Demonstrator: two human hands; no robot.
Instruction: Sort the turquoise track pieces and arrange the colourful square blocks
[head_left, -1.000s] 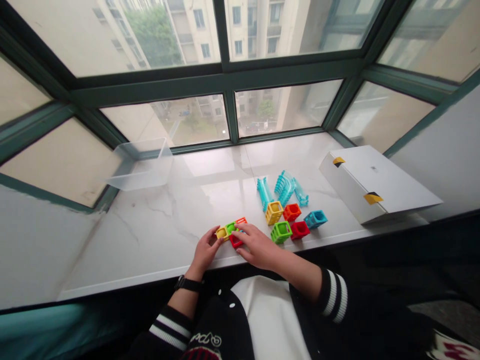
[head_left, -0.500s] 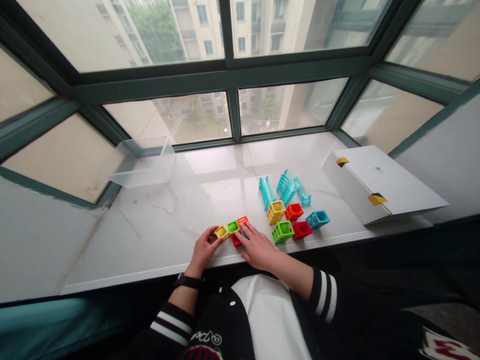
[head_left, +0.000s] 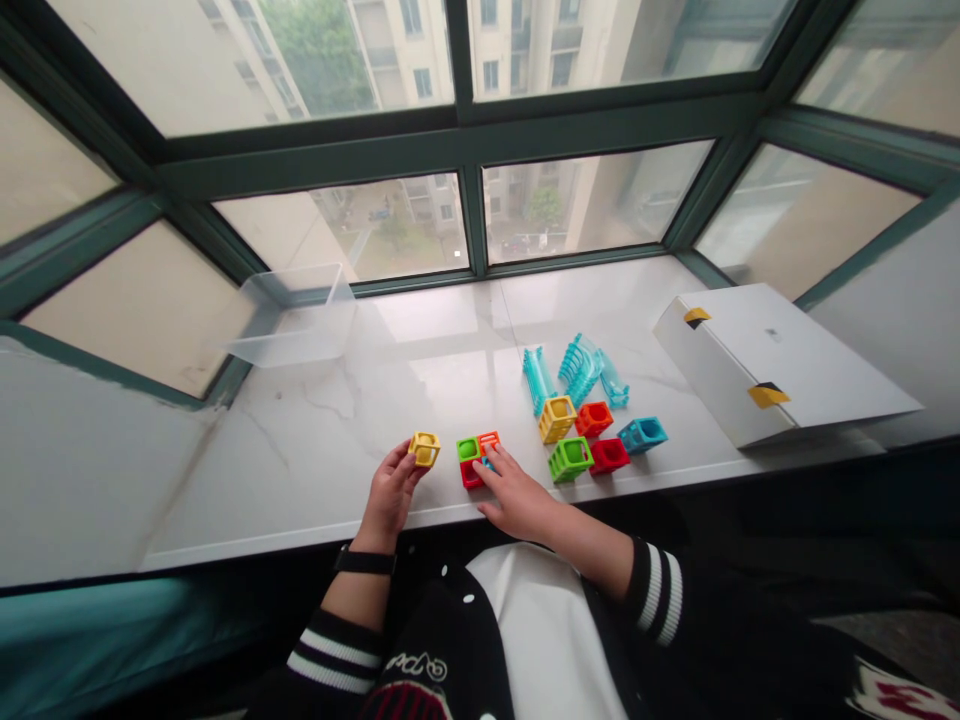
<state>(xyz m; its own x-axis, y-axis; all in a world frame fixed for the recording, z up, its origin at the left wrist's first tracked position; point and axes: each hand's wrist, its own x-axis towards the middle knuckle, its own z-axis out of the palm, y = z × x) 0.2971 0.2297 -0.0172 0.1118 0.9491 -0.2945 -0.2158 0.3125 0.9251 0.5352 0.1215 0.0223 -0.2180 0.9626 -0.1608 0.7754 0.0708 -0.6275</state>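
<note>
Between the thumb and fingers of my left hand [head_left: 390,490] is a yellow toy block [head_left: 425,450], a hollow cube with a round opening. To its right, apart from it, stands a group of joined blocks: a green block [head_left: 469,449], a red block [head_left: 470,474], an orange-red block [head_left: 489,439] and a blue one mostly hidden under fingers. My right hand [head_left: 517,495] rests over the right side of this group, fingers stretched out across the blue block. Whether it grips any block is hard to see; the fingers look spread.
Right of my hands stand more blocks: yellow [head_left: 557,420], orange-red [head_left: 594,418], green [head_left: 570,459], red [head_left: 609,456] and blue [head_left: 643,435]. Behind them lie turquoise track pieces [head_left: 580,367]. A clear plastic bin [head_left: 300,330] is at the back left, a white box [head_left: 787,360] at the right.
My left hand has moved left with the yellow block, which is now apart from the green block. My right hand stays on the joined blocks. The view has shifted slightly.
</note>
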